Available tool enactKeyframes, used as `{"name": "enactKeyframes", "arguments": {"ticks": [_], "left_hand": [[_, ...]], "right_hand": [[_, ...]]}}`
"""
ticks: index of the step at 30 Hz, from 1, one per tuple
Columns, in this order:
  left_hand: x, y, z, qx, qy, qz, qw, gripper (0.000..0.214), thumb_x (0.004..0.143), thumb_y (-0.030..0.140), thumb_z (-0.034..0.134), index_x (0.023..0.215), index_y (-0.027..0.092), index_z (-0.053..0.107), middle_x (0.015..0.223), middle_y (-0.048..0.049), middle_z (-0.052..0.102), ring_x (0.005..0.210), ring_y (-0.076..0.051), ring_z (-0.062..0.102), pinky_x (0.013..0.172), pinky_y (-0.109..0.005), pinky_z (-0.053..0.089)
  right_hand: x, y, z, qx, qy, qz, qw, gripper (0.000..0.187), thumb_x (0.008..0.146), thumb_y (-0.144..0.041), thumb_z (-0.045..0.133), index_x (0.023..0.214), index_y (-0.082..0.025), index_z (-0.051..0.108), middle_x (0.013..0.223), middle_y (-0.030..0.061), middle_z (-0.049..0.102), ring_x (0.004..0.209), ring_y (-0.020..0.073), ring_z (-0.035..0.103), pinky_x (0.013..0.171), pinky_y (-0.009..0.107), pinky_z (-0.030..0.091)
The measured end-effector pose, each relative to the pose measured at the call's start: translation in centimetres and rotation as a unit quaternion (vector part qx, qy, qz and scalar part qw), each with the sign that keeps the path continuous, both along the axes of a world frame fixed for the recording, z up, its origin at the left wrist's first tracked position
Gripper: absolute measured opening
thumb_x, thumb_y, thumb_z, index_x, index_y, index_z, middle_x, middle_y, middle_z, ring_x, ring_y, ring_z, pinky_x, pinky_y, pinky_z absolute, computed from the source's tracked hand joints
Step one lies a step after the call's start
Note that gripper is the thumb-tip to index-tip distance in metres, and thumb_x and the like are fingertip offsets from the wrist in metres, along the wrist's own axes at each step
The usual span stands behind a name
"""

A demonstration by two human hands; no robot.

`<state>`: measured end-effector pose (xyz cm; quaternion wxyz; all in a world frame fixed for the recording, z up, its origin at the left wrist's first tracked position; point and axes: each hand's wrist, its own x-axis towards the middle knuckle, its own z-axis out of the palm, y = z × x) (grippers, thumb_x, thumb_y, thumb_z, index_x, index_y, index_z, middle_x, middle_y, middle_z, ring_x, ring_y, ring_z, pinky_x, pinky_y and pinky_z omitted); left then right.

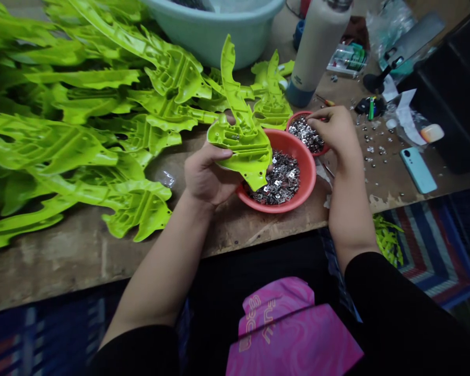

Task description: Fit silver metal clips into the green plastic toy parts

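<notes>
The person is working over two red bowls on a wooden workbench [66,261]. The left hand [209,175] is gripping a lime-green molded plastic part [245,146], its fingers curled behind the part and its thumb lying along the edge, and is holding it tilted above the larger bowl [311,172], which is heaped with small stamped metal pieces [276,180]. The right hand [335,133] is resting at the smaller bowl [326,149], just to the right, its fingers partly closed among more of the pieces (whether they are pinching one, I cannot tell). More green parts are lying in a pile [62,146] to the left.
</notes>
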<state>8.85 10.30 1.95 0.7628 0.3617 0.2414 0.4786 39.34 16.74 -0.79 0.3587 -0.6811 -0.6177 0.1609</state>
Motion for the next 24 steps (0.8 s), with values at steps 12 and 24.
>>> {"name": "enactKeyframes", "arguments": {"ticks": [12,24], "left_hand": [[-1.0,-0.4,-0.8,-0.086,-0.009,-0.072,0.994,0.053,0.062,0.027,0.071,0.116,0.025,0.07,0.111,-0.0099,0.082,0.125,-0.044,0.077,0.1,-0.067,0.07],[-0.6,-0.2,-1.0,-0.038,0.042,-0.196,0.979,0.078,0.061,0.032,0.078,0.137,0.018,0.065,0.118,-0.0149,0.082,0.135,-0.056,0.073,0.112,-0.079,0.061]], "right_hand": [[-4.0,-2.8,2.3,0.097,0.157,0.153,0.971,0.014,0.09,-0.017,0.077,0.095,-0.024,0.087,0.084,-0.0005,0.079,0.076,0.0161,0.073,0.081,0.037,0.066],[-9.3,-7.2,4.1,0.144,-0.048,0.341,0.928,0.021,0.109,-0.033,0.061,0.108,-0.036,0.082,0.111,0.0002,0.08,0.105,0.0209,0.076,0.099,0.043,0.063]]}}
